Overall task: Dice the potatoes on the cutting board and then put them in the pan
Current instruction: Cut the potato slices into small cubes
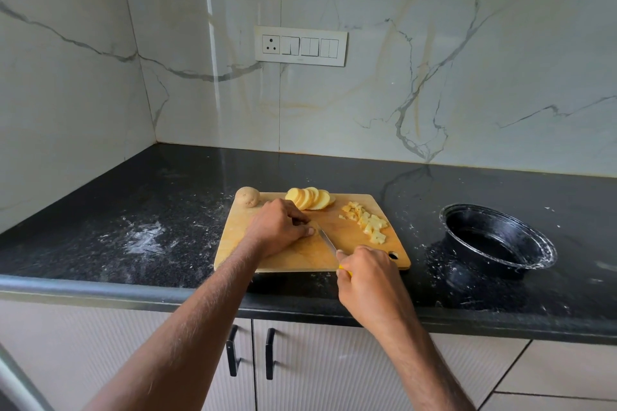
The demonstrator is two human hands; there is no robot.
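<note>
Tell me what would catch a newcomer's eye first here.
The wooden cutting board mid-counter, where the right hand holds a yellow-handled knife beside the left hand. Fanned yellow potato slices lie at the board's far edge; an empty black pan sits to the right.

No legible text or labels anywhere.

Both bare forearms reach in from 6 o'clock, angled toward 12. The left hand (278,227) lies palm down with fingers curled under, knuckles raised, fingertips pointing to 3 o'clock. The right hand (367,272), at 4 o'clock from it, is fisted with the thumb side toward 11 o'clock.
</note>
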